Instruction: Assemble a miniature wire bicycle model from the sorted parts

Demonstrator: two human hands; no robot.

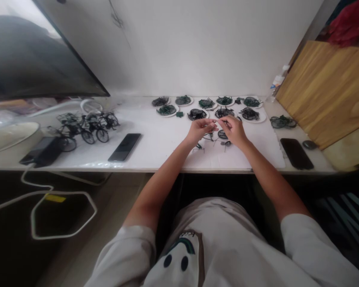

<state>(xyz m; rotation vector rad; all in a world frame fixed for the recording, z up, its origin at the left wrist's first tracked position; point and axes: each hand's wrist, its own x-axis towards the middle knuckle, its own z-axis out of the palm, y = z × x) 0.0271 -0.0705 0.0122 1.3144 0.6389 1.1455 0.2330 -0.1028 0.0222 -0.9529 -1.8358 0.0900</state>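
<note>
My left hand (201,130) and my right hand (233,128) meet fingertip to fingertip above the white table (164,147). Both are closed in a pinch on something too small to make out. Just below them lie loose dark model bicycle parts, among them a small wheel (223,134) and a thin dark frame piece (199,146). Behind the hands stand several white plates heaped with dark and green bicycle parts; one plate (263,115) is just beyond my right hand, and the plate of black parts (197,114) is beyond my left.
Several assembled model bicycles (86,129) stand at the left beside a black box (42,151) with a white cable. One phone (125,147) lies left of my arms, another phone (296,153) at the right. A wooden board (326,91) leans at the right, near a clear bottle (277,85).
</note>
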